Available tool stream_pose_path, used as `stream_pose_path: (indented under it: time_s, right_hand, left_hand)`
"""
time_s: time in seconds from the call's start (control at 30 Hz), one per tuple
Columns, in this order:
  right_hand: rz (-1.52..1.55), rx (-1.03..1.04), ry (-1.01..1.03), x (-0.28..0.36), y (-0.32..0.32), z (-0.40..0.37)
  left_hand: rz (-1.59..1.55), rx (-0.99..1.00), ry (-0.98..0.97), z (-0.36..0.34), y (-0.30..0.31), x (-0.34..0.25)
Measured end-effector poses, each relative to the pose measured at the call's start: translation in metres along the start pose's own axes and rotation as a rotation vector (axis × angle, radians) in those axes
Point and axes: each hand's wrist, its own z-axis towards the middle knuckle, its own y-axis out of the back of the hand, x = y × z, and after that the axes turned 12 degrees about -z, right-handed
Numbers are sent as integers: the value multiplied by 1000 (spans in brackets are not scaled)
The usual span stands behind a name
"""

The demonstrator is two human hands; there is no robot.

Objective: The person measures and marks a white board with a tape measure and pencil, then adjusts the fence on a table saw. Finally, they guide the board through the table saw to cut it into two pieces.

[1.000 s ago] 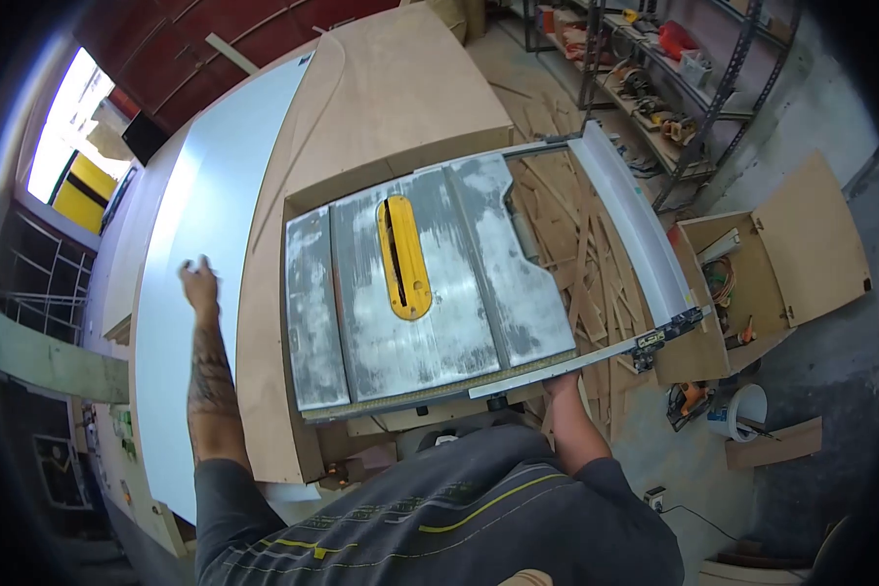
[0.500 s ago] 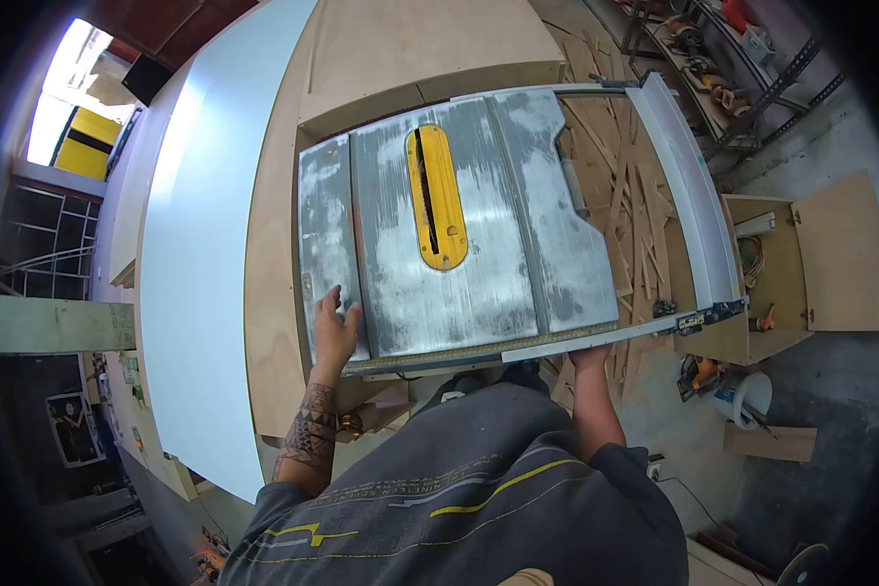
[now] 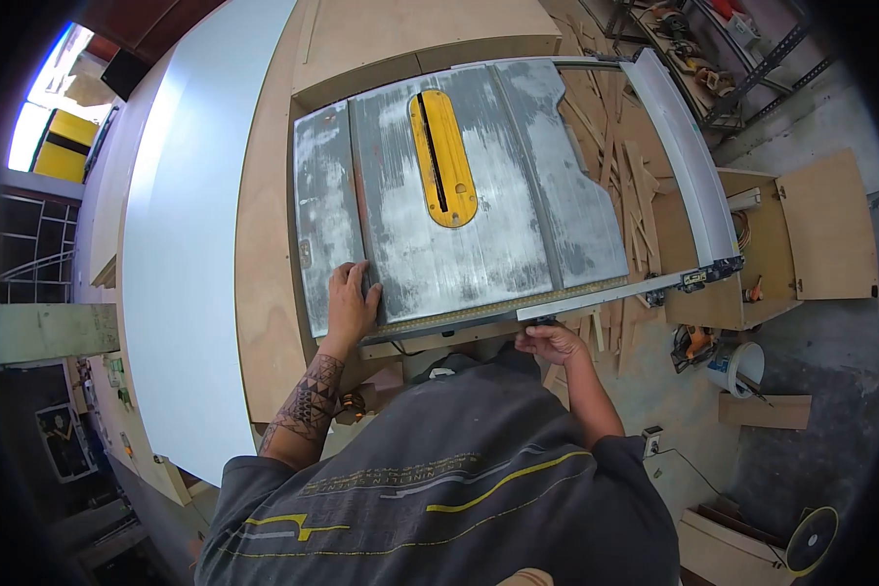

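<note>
In front of me is a table saw (image 3: 400, 264) with a worn grey metal top and a yellow throat plate (image 3: 441, 161), which has a dark slot and no blade standing above it. My left hand (image 3: 353, 305) lies on the saw's top near the front left corner, fingers stretched out beside a groove and holding nothing. Below the front rail (image 3: 581, 298), my right hand (image 3: 553, 343) has its fingers closed at a small dark part under the rail's edge. What exactly they pinch is hidden.
A long white panel (image 3: 190, 234) lies left of the saw on a plywood surface (image 3: 264, 293). Wood offcuts (image 3: 640, 186) cover the floor at right, beside the side fence rail (image 3: 684, 156). An open plywood cabinet (image 3: 830, 230) and a white bucket (image 3: 747, 366) stand further right.
My left hand has settled flatter on the saw top, slightly to the right. My right hand has moved left along the front rail, its fingers now closed. The saw appears higher in view.
</note>
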Motion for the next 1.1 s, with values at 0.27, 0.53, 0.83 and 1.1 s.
stream_pose_path:
  time_s: [0.27, 0.53, 0.83, 1.1]
  right_hand:
    - [-1238, -1257, 275, -20, -68, 8]
    - [-277, -437, 94, 7, -21, -10]
    - [-810, -837, 35, 5, -71, 2]
    - [-286, -456, 9, 8, -12, -19]
  left_hand:
    - [-122, 42, -78, -39, 0, 8]
    - [-105, 74, -45, -55, 3, 3]
    - [-204, 35, -5, -65, 12, 3]
    - [-434, 175, 195, -164, -3, -19]
